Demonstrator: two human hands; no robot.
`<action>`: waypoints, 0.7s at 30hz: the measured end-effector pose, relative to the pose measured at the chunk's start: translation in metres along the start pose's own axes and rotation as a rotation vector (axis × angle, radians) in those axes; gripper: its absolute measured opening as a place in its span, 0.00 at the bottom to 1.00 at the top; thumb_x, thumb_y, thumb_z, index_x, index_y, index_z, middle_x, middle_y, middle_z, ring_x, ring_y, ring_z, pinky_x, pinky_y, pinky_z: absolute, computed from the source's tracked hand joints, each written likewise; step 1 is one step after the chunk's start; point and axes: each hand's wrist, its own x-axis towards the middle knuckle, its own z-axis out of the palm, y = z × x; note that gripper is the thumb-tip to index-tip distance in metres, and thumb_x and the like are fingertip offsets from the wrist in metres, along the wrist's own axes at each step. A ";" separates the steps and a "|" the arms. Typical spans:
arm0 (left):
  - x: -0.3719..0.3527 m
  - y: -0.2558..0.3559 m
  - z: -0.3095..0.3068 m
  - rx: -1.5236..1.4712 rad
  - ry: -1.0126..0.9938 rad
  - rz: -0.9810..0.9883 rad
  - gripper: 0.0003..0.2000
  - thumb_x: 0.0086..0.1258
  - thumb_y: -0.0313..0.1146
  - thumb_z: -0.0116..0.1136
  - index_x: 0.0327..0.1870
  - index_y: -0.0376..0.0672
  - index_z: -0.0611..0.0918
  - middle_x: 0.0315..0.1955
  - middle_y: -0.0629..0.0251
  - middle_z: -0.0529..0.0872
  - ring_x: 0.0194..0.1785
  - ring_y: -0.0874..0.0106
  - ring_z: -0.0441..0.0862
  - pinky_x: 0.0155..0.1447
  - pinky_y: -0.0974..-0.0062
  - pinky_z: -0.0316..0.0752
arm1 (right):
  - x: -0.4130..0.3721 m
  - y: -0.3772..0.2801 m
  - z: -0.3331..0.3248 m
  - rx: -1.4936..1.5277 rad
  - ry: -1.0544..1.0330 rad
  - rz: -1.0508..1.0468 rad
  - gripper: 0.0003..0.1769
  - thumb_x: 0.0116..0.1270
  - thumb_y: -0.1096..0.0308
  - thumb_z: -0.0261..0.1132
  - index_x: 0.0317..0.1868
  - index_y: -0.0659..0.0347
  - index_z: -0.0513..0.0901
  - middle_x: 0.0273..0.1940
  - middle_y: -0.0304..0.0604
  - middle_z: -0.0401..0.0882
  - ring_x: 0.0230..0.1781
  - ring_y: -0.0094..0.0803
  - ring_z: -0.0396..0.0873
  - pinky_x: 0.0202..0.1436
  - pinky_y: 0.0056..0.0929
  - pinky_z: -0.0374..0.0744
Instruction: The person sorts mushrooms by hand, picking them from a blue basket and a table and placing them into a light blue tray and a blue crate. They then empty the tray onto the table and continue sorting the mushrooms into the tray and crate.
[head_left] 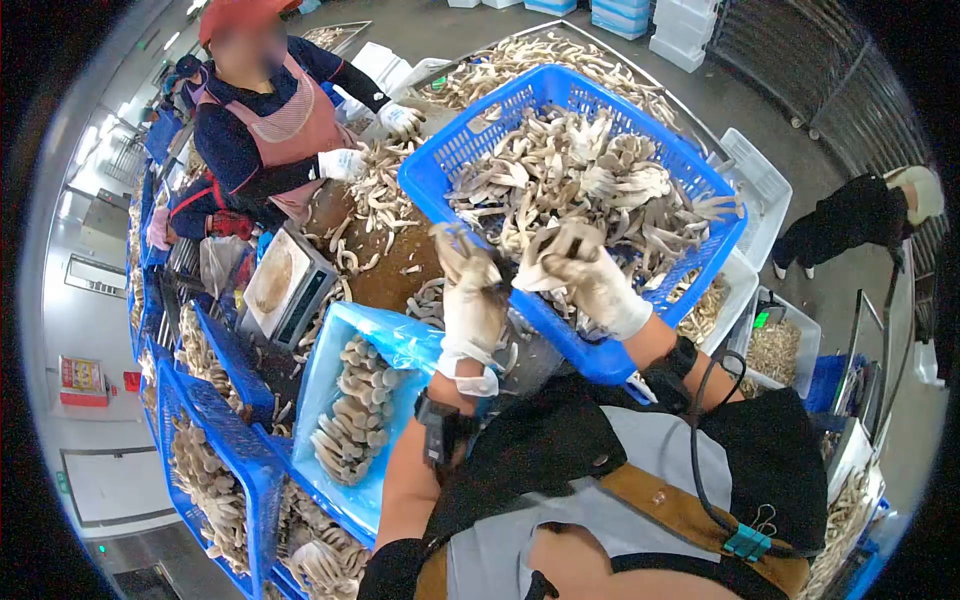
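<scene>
My left hand (472, 305), in a stained white glove, is between the blue crate and the blue-lined box; motion smears its bent fingers. My right hand (590, 280), gloved too, is over the crate's near rim with its fingers curled together. Whatever they pinch, if anything, I cannot make out. The tilted blue plastic crate (708, 165) holds a heap of grey-brown mushrooms (590, 175) with long pale stems. Left of my left hand, a box lined with blue film (395, 335) contains mushrooms laid in neat rows (355, 415).
A weighing scale (290, 280) stands on the table beside loose mushrooms (385, 195). Across the table is a co-worker in a pink apron (285, 120) and white gloves. Blue crates of mushrooms (205, 480) stack at lower left; white crates (755, 185) stand at right. Another person (850, 215) is at far right.
</scene>
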 end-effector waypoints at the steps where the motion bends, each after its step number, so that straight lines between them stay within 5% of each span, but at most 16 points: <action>1: 0.001 0.000 0.003 0.012 -0.002 0.016 0.23 0.71 0.35 0.60 0.66 0.47 0.69 0.56 0.69 0.78 0.56 0.70 0.79 0.58 0.66 0.77 | -0.002 -0.004 -0.003 0.101 -0.006 -0.057 0.24 0.64 0.84 0.59 0.60 0.60 0.72 0.53 0.42 0.77 0.55 0.34 0.77 0.60 0.33 0.76; 3: 0.001 0.002 0.012 0.035 -0.006 0.049 0.24 0.71 0.35 0.62 0.66 0.47 0.70 0.54 0.70 0.79 0.55 0.71 0.78 0.58 0.68 0.77 | -0.002 -0.018 -0.020 0.002 -0.098 -0.045 0.20 0.67 0.81 0.58 0.59 0.60 0.73 0.49 0.39 0.79 0.53 0.31 0.78 0.57 0.31 0.77; 5: 0.005 -0.008 0.006 0.140 -0.073 0.009 0.28 0.67 0.33 0.67 0.67 0.48 0.68 0.52 0.72 0.79 0.53 0.74 0.78 0.56 0.71 0.77 | 0.007 -0.015 -0.037 -0.162 0.058 0.023 0.22 0.67 0.81 0.58 0.61 0.60 0.72 0.46 0.38 0.80 0.50 0.29 0.79 0.54 0.29 0.78; 7: 0.010 -0.020 0.007 0.474 -0.165 0.107 0.33 0.62 0.32 0.73 0.66 0.44 0.68 0.53 0.70 0.80 0.53 0.73 0.79 0.58 0.75 0.74 | 0.006 -0.019 -0.028 -0.337 0.017 0.092 0.20 0.66 0.80 0.58 0.59 0.61 0.74 0.42 0.37 0.80 0.48 0.28 0.79 0.49 0.26 0.79; 8: 0.011 -0.022 0.009 0.473 -0.106 0.073 0.33 0.61 0.31 0.73 0.66 0.43 0.68 0.53 0.69 0.80 0.54 0.72 0.79 0.59 0.75 0.74 | 0.002 -0.013 -0.012 -0.444 0.022 -0.019 0.16 0.66 0.80 0.59 0.54 0.62 0.79 0.40 0.38 0.80 0.46 0.27 0.78 0.47 0.24 0.78; 11: 0.013 -0.020 0.003 0.300 -0.005 0.175 0.27 0.68 0.25 0.63 0.68 0.42 0.68 0.57 0.67 0.80 0.58 0.71 0.78 0.61 0.71 0.75 | -0.018 -0.025 0.032 -0.127 -0.034 0.157 0.11 0.64 0.79 0.61 0.47 0.63 0.81 0.37 0.38 0.79 0.42 0.26 0.77 0.46 0.25 0.76; 14: 0.015 -0.012 -0.018 0.125 0.087 0.197 0.32 0.68 0.31 0.65 0.72 0.44 0.63 0.61 0.65 0.76 0.58 0.71 0.77 0.60 0.69 0.76 | 0.005 -0.013 0.019 -0.720 -0.553 -0.250 0.09 0.59 0.77 0.67 0.39 0.61 0.77 0.36 0.35 0.76 0.38 0.23 0.72 0.43 0.26 0.73; 15: 0.012 -0.004 -0.022 0.111 0.107 0.194 0.33 0.68 0.33 0.66 0.72 0.42 0.62 0.60 0.64 0.76 0.58 0.71 0.78 0.60 0.71 0.76 | 0.002 -0.013 0.025 -0.708 -0.414 0.081 0.09 0.58 0.76 0.68 0.38 0.61 0.76 0.36 0.35 0.76 0.39 0.22 0.72 0.43 0.26 0.73; 17: 0.006 0.014 -0.032 0.185 0.105 0.197 0.33 0.70 0.38 0.64 0.72 0.40 0.61 0.61 0.63 0.75 0.57 0.71 0.78 0.60 0.72 0.75 | 0.017 0.008 0.031 -0.660 -0.217 0.131 0.09 0.58 0.74 0.68 0.37 0.61 0.77 0.36 0.33 0.76 0.40 0.21 0.73 0.45 0.26 0.74; 18: -0.002 0.023 -0.038 0.274 0.087 0.200 0.33 0.72 0.42 0.62 0.72 0.40 0.62 0.62 0.63 0.75 0.57 0.71 0.78 0.60 0.72 0.74 | 0.029 0.016 0.024 -0.671 -0.260 0.096 0.07 0.60 0.74 0.67 0.38 0.61 0.77 0.36 0.34 0.77 0.42 0.21 0.74 0.47 0.25 0.75; 19: -0.004 0.024 -0.046 0.401 0.082 0.272 0.33 0.74 0.47 0.57 0.73 0.40 0.61 0.65 0.62 0.73 0.58 0.71 0.77 0.61 0.71 0.74 | 0.032 0.016 0.033 -0.437 -0.278 0.212 0.05 0.59 0.73 0.64 0.35 0.65 0.78 0.38 0.44 0.78 0.44 0.32 0.79 0.50 0.28 0.77; 21: -0.008 0.028 -0.067 0.529 0.058 0.280 0.34 0.76 0.51 0.53 0.75 0.40 0.59 0.69 0.60 0.69 0.59 0.72 0.76 0.61 0.71 0.73 | 0.052 0.045 0.025 -0.445 -0.503 0.013 0.07 0.59 0.72 0.64 0.37 0.65 0.78 0.38 0.45 0.79 0.42 0.34 0.80 0.50 0.29 0.78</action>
